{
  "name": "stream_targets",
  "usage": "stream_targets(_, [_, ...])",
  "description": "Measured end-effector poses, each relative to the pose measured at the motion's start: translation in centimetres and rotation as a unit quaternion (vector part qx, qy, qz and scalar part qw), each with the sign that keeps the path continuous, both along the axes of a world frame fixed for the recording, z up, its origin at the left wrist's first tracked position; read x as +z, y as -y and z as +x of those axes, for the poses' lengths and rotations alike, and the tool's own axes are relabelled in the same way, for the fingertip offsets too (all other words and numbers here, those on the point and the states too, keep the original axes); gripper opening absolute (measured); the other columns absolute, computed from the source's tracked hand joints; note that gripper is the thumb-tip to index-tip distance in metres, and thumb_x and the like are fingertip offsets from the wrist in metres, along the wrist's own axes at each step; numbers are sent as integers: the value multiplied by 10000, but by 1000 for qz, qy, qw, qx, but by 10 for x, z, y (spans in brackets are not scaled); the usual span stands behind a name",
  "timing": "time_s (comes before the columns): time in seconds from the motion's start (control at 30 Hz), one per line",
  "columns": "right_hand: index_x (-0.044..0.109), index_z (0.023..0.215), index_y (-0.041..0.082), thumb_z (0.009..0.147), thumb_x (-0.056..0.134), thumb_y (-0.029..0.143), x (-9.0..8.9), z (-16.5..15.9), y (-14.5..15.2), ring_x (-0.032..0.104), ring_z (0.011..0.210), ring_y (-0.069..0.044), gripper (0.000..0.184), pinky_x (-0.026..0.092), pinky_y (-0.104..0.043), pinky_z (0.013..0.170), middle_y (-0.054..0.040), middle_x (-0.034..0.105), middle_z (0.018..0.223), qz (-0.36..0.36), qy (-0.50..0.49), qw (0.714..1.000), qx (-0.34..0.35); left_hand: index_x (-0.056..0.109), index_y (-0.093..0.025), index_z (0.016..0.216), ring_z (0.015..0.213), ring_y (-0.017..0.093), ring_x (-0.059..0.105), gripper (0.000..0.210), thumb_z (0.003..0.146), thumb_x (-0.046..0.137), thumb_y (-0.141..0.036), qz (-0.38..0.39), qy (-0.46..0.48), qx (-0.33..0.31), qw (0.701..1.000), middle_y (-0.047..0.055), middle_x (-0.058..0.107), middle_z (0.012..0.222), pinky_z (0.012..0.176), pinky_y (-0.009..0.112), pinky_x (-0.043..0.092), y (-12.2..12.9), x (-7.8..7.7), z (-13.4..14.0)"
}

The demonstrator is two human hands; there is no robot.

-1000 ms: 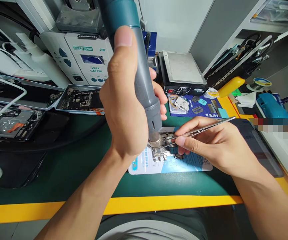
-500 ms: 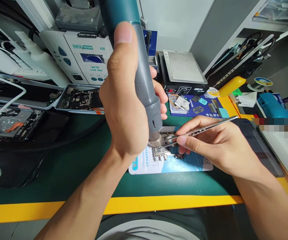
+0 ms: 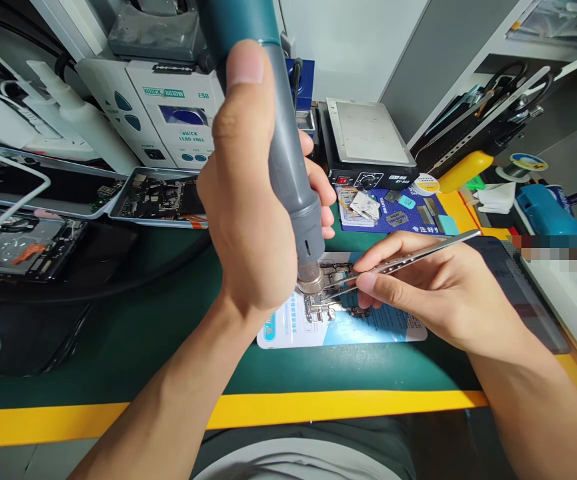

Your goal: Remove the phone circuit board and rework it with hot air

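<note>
My left hand (image 3: 251, 193) is wrapped round the grey and teal handle of a hot air gun (image 3: 293, 153), its thumb lying along the top. The gun's metal nozzle points down over a small circuit board (image 3: 323, 310) and hides part of it. Between thumb and fingers, my right hand (image 3: 418, 280) pinches a pair of metal tweezers (image 3: 413, 258). The tweezer tips are apart, close beside the nozzle over the board; whether they touch it I cannot tell. Under the board lies a white and blue printed card (image 3: 383, 333) on the green mat (image 3: 168, 360).
At the back left stands a white hot air station (image 3: 178, 113), with a tray of boards (image 3: 163, 200) before it. A black hot plate (image 3: 371, 147) sits behind my right hand. The gun's black hose (image 3: 118, 287) crosses the left side. A dark phone-like panel (image 3: 518, 293) lies at right.
The nozzle stays over the board. The tweezers have shifted very slightly to the right, and their tips look a little further from the nozzle.
</note>
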State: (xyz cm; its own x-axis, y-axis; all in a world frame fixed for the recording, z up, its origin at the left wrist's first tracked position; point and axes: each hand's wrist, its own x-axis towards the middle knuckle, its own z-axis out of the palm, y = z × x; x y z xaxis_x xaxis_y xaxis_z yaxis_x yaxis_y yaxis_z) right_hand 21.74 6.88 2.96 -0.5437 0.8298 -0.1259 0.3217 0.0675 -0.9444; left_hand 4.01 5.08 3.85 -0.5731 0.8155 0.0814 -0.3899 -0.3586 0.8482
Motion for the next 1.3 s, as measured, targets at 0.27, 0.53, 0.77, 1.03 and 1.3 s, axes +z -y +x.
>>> stream_targets(0.27, [788, 820, 241, 787, 891, 395, 0, 0, 0, 699, 589, -171, 189, 591, -261, 529, -13, 742, 705, -4, -2, 1000, -3, 624, -252, 730, 495, 198, 599, 548, 807, 585, -793, 5, -2, -8, 1000, 25, 583, 557, 423, 355, 479, -1, -1, -1])
stream_targets(0.53, [785, 791, 232, 795, 892, 361, 1, 1, 1, 696, 617, -145, 167, 581, -226, 549, -22, 752, 778, 6, 0, 1000, 5, 631, -261, 748, 493, 188, 592, 529, 810, 589, -785, 7, 4, -13, 1000, 18, 600, 572, 437, 349, 501, 1, -2, -1])
stream_targets(0.77, [782, 804, 230, 873, 822, 306, 0, -1, 0, 700, 621, -137, 109, 582, -222, 550, -25, 756, 795, 24, 7, 1000, 9, 621, -255, 713, 505, 197, 608, 554, 811, 576, -798, -1, -3, -4, 1000, 22, 591, 562, 435, 351, 510, -1, 1, 0])
stream_targets(1.03, [783, 801, 217, 843, 854, 301, -2, 0, -1, 704, 613, -133, 118, 588, -209, 542, -25, 757, 786, 16, -16, 1000, 11, 617, -273, 748, 507, 206, 621, 552, 827, 538, -813, 19, -31, -8, 999, 22, 616, 577, 446, 353, 522, -3, -6, -4])
stream_targets(1.3, [793, 783, 230, 872, 831, 302, -6, 2, 0, 689, 599, -119, 121, 585, -224, 542, -19, 739, 808, 3, -49, 999, -15, 601, -256, 684, 520, 231, 643, 577, 820, 549, -814, 17, -36, 37, 998, 28, 579, 540, 420, 374, 495, -3, 1, -2])
